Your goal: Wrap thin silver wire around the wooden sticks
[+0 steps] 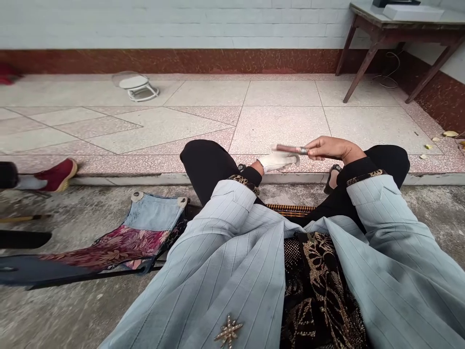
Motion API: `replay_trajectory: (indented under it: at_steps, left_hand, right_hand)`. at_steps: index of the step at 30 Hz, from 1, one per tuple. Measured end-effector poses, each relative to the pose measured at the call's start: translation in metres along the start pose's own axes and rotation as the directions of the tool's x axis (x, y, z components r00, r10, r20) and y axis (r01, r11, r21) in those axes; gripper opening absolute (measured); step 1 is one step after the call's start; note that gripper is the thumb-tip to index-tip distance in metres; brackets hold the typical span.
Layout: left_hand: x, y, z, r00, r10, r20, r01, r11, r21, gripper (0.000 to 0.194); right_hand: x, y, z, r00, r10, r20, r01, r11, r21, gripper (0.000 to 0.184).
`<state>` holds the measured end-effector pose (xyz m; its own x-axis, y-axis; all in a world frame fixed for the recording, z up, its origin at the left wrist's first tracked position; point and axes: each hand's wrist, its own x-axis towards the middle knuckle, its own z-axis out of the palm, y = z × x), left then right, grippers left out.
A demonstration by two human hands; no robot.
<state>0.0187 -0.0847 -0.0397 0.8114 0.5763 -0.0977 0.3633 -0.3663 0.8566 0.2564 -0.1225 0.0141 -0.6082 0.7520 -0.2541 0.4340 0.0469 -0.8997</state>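
My left hand (279, 161) wears a white knitted glove and reaches out between my knees. Its fingers look stretched out, though motion softens their outline. In my bare right hand (325, 147) is a slim brown stick-like tool (288, 149) with a silvery metal band near my fingers. The tool points left and lies just over the gloved hand; whether the two touch I cannot tell. Its far end is blurred, so its exact kind does not show.
A folding chair (145, 232) with denim and floral cloth stands at my left. Beyond it is another person's red shoe (58, 175). A small white stool (138, 87) and a wooden table (407, 29) stand near the wall. A raised tiled step (283, 126) lies ahead.
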Motion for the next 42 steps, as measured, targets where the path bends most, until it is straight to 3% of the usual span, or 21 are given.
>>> replay_trajectory:
  at_steps: [2,6,8,11,14,17,20,23,25,27,29,30,32,34,36,38,42]
  left_hand:
    - [0.002,-0.002,0.006,1.000,0.006,0.015,-0.005,0.999,-0.044,0.031]
    - [0.006,-0.006,0.012,0.999,0.040,0.037,-0.033,0.986,-0.162,0.029]
    - [0.007,-0.007,0.013,0.997,0.034,0.070,-0.018,0.976,-0.217,0.027]
    - [0.006,-0.008,0.014,0.991,0.011,0.133,0.018,0.978,-0.210,0.029]
    - [0.005,-0.007,0.015,0.995,0.017,0.100,-0.005,0.992,-0.122,0.031]
    - [0.005,-0.004,0.012,0.999,0.027,0.024,-0.026,0.999,-0.048,0.032]
    - [0.005,-0.004,0.005,0.999,0.040,0.014,-0.040,0.998,0.040,0.032]
    - [0.007,-0.007,-0.003,0.996,0.087,-0.009,-0.083,0.975,0.205,0.031]
    - [0.010,-0.010,-0.008,0.994,0.102,-0.044,-0.086,0.954,0.287,0.032]
    - [0.011,-0.012,-0.010,0.993,0.102,-0.067,-0.076,0.946,0.317,0.031]
    - [0.012,-0.012,-0.008,0.994,0.090,-0.068,-0.067,0.955,0.289,0.027]
    - [0.012,-0.012,-0.006,0.995,0.070,-0.077,-0.049,0.968,0.247,0.025]
    - [0.011,-0.011,-0.001,0.995,0.019,-0.095,-0.008,0.994,0.110,0.025]
    - [0.010,-0.011,0.003,0.995,-0.019,-0.102,0.014,0.999,-0.044,0.027]
    - [0.009,-0.011,0.007,0.996,-0.012,-0.083,0.001,0.991,-0.132,0.027]
    - [0.007,-0.009,0.009,0.999,0.006,-0.034,-0.011,0.988,-0.154,0.027]
    - [0.003,-0.003,0.013,0.999,-0.015,0.032,0.018,0.996,-0.088,0.028]
  right_hand:
    - [0.002,0.001,0.000,0.976,0.015,-0.218,0.002,0.997,0.077,0.021]
    - [0.015,0.010,-0.003,0.841,0.155,-0.518,-0.134,0.988,0.078,0.013]
    - [0.021,0.015,-0.007,0.785,0.192,-0.589,-0.254,0.967,-0.022,0.008]
    - [0.024,0.023,-0.013,0.722,0.156,-0.674,-0.435,0.861,-0.266,0.019]
    - [0.025,0.028,-0.015,0.722,0.098,-0.685,-0.528,0.719,-0.453,0.029]
    - [0.026,0.030,-0.012,0.781,0.162,-0.603,-0.562,0.605,-0.564,0.031]
    - [0.026,0.029,-0.005,0.841,0.343,-0.418,-0.541,0.566,-0.623,0.019]
    - [0.024,0.027,0.003,0.872,0.479,-0.097,-0.431,0.660,-0.615,0.016]
    - [0.021,0.024,0.007,0.866,0.485,0.124,-0.355,0.770,-0.530,0.018]
    - [0.016,0.018,0.009,0.866,0.404,0.293,-0.281,0.880,-0.383,0.022]
    - [0.010,0.010,0.007,0.905,0.249,0.346,-0.179,0.958,-0.222,0.030]
    - [0.006,0.007,0.005,0.934,0.163,0.318,-0.120,0.981,-0.152,0.033]
    - [0.000,0.003,0.000,0.990,0.032,0.137,-0.027,0.999,-0.036,0.032]
    - [-0.003,0.003,-0.005,0.993,-0.007,-0.118,0.017,0.996,0.083,0.025]
    - [-0.001,0.006,-0.009,0.940,0.038,-0.340,0.031,0.981,0.194,0.019]
    - [0.003,0.011,-0.011,0.865,0.109,-0.489,0.006,0.974,0.228,0.016]
    - [0.014,0.018,-0.014,0.734,0.203,-0.648,-0.274,0.962,-0.010,0.015]
